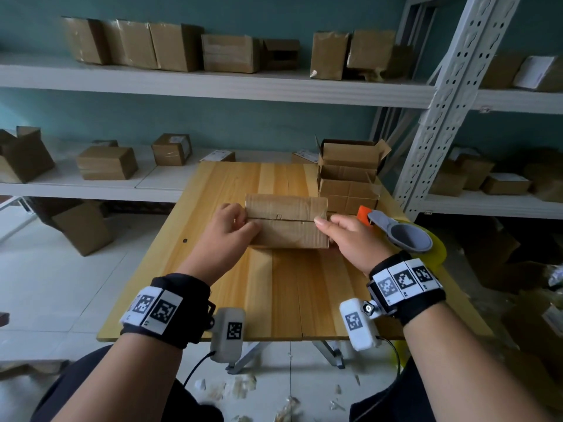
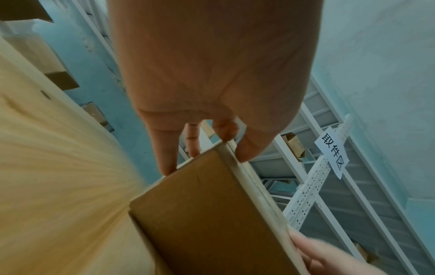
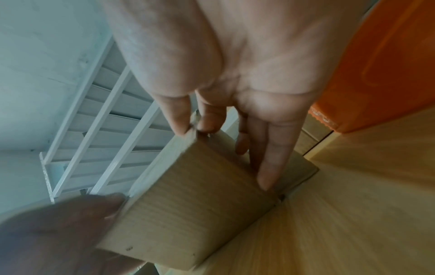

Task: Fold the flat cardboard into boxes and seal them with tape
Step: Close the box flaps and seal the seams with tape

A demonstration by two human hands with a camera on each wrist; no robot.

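Cardboard box (image 1: 288,222) sits pinched at both short ends: left hand (image 1: 227,231) fingers (image 2: 247,148) curl onto its 9 o'clock end, right hand (image 1: 350,237) fingers (image 3: 181,119) clamp the 3 o'clock end, holding the top flaps shut. Its long axis runs 9-to-3 across the tabletop (image 1: 304,293), seam unsealed. Tape dispenser (image 1: 402,231) lies at 3 o'clock, just beside the right hand (likely the one to fetch it).

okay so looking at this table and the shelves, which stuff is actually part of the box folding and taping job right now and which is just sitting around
In the job:
- cardboard box held at its ends by left hand and right hand
- tape dispenser at the right of the wooden table
- stack of open boxes at the back right

Lying about:
- boxes on the upper shelf
- cardboard box on the floor
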